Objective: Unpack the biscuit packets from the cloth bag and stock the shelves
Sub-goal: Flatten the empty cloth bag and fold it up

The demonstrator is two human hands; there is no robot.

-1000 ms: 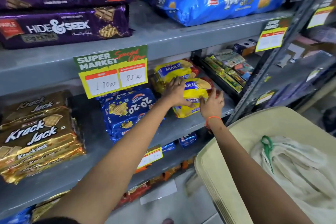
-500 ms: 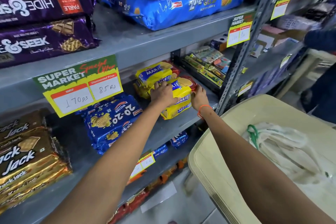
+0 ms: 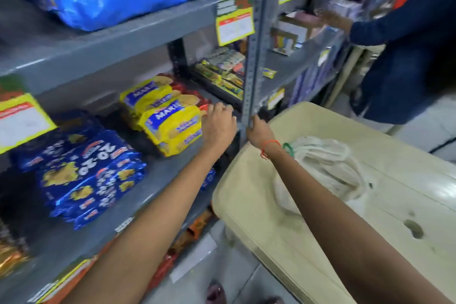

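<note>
marie packets (image 3: 172, 121) on the shelf (image 3: 160, 168) beside 20-20 packs (image 3: 91, 175); cloth bag (image 3: 328, 163) on the stool (image 3: 308, 121). left hand (image 3: 218, 124) curls against the stack; right hand (image 3: 259, 131), now off it, curls by the upright (image 3: 256, 44). blur hides any grip.

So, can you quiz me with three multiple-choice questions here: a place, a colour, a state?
1. The cloth bag lies: A on the beige top; B on a shelf; C on the floor.
2. The Marie packets are mainly: A green; B yellow; C white.
3. The right hand: A carries a packet; B is inside the bag; C holds no packet.
Answers: 1 A, it rests on the beige top. 2 B, yellow wrappers, blue labels. 3 C, it is at the shelf post, no packet in it.
</note>
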